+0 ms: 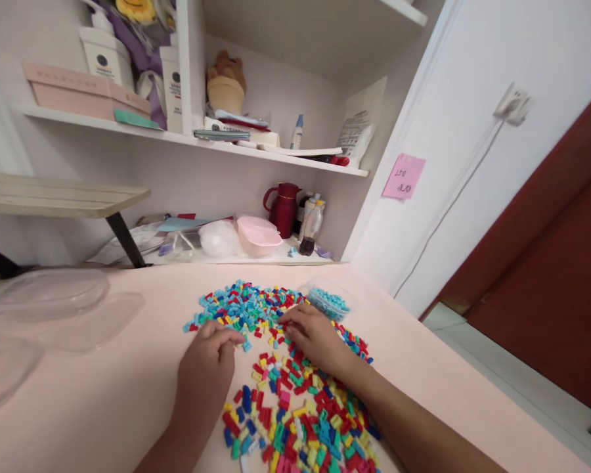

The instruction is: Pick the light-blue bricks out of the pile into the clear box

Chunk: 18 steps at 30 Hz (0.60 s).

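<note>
Small toy building bricks in many colours lie spread over the pale pink tabletop. A mostly light-blue pile (241, 305) is at the back, and a mixed-colour pile (295, 420) lies nearer to me. My left hand (209, 345) rests at the left edge of the blue pile. Its fingers are curled in with the thumb reaching right, and whatever they may hold is hidden. Over the bricks at the right, my right hand (312, 334) has its fingers stretched out and apart, the tips touching the pile. Just behind it stands a clear plastic container (347, 295) with light-blue bricks inside.
Clear plastic lids or trays (98, 322) lie at the left, near a small wooden stand (59, 194) with black legs. Along the back are a pink bowl (259, 236), a dark red jug (283, 210) and bottles (312, 226). A shelf (276, 156) overhangs them.
</note>
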Each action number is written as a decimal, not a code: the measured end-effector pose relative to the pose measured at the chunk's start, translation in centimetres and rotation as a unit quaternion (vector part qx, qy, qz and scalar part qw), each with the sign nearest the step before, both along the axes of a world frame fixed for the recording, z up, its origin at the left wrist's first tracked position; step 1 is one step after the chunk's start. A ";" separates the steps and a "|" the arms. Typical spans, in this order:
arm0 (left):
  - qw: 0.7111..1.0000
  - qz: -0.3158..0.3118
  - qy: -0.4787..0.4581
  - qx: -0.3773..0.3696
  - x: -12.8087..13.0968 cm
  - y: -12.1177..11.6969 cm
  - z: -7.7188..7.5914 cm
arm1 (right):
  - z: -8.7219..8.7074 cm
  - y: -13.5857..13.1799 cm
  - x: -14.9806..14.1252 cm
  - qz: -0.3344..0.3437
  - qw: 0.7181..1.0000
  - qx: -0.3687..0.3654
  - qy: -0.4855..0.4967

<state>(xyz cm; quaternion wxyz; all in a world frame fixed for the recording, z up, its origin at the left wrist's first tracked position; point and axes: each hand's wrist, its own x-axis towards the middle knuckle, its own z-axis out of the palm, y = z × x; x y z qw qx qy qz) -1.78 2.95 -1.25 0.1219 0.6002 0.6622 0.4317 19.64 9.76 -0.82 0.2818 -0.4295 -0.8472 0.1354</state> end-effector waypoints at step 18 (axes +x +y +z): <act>0.986 -0.085 0.143 -0.016 0.1 0.4 -0.9 | 1.1 0.4 0.7 0.013 1.000 -0.012 -0.013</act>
